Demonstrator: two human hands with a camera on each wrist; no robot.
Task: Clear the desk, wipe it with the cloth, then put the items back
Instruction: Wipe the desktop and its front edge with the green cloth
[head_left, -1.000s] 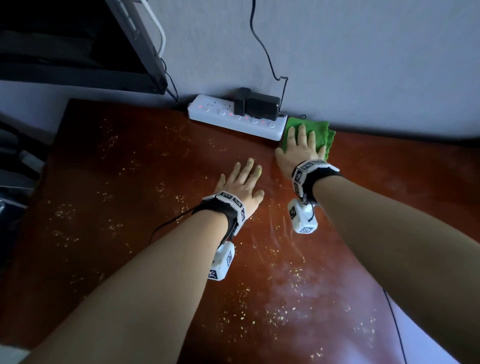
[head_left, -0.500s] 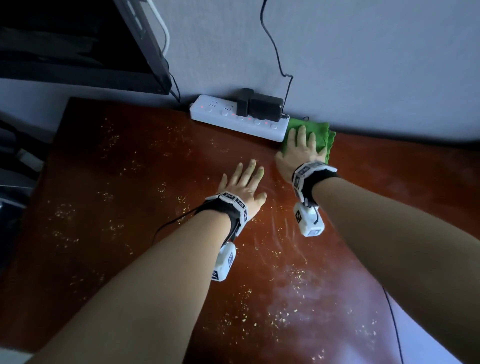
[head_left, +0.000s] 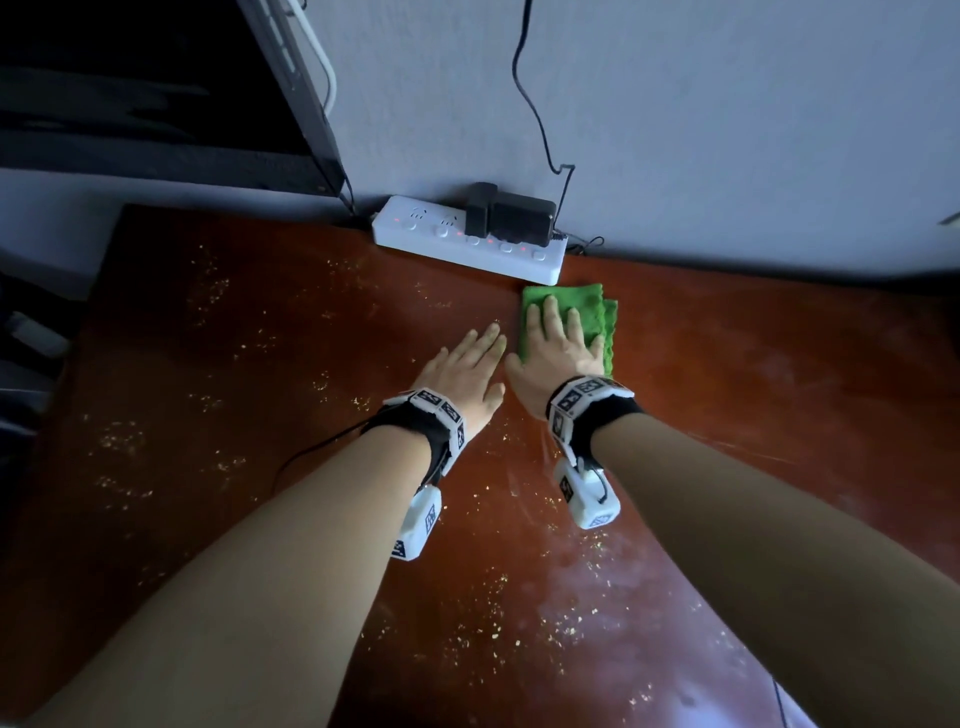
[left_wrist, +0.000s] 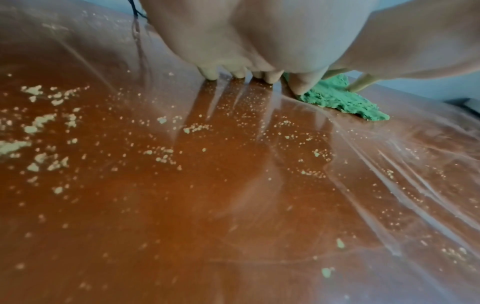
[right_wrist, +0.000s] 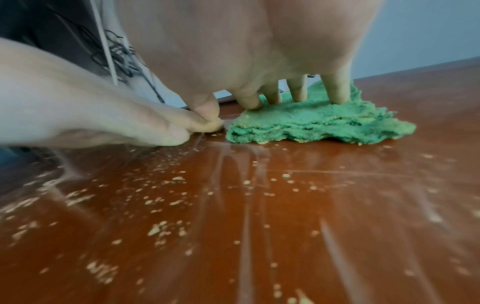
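Note:
A folded green cloth (head_left: 587, 312) (right_wrist: 319, 125) (left_wrist: 337, 100) lies on the reddish-brown desk (head_left: 260, 364) just in front of the white power strip (head_left: 467, 241). My right hand (head_left: 556, 343) presses flat on the cloth with straight spread fingers (right_wrist: 335, 90). Just to its left, my left hand (head_left: 467, 369) rests flat on the bare desk, its fingertips (left_wrist: 210, 74) touching the wood. Pale yellow crumbs (head_left: 119, 441) (left_wrist: 39, 123) are scattered over the desk, with smeared wipe streaks (right_wrist: 233, 164) near the hands.
Black adapters (head_left: 511, 218) are plugged into the power strip against the grey wall, with a black cable (head_left: 535, 104) running up. A dark monitor (head_left: 156, 88) hangs over the back left corner. The desk's left edge (head_left: 78, 322) drops to dark clutter.
My right hand has pulled the cloth back from the wall, toward me and off the end of the power strip. The left hand stays flat on the desk.

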